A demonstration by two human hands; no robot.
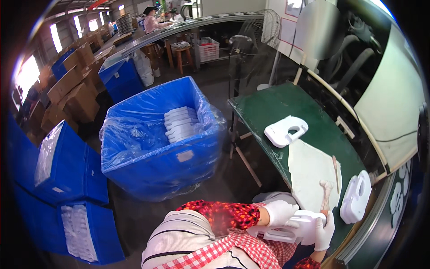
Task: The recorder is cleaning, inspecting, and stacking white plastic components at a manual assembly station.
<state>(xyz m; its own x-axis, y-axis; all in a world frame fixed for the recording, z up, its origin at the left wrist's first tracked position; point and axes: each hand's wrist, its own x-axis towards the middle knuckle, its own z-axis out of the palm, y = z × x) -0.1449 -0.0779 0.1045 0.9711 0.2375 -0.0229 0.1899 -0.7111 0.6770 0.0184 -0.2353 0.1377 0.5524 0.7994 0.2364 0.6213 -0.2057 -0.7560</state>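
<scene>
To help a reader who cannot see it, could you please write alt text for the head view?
A person's white-gloved left hand and right hand hold a white part at a green table bearing similar parts; to the left, a plastic-lined blue bin holds white pieces.

Upper left: brown cardboard boxes [80, 101], heaped at angles, with bright windows [54, 38] beyond. Left margin: stacked blue boxes [69, 166]. Upper centre: a white sack [144, 67] beside a blue bin [123, 85]; behind these, a long metal-edged bench [201, 23], with a person [151, 23] in pink top and dark cap near its far end. Near the bench: a wooden stool [182, 50] and a white crate [208, 53]. Further right: a wire-caged fan [270, 28]; a red-bordered sheet [290, 33]; grey hoses [344, 50].
</scene>
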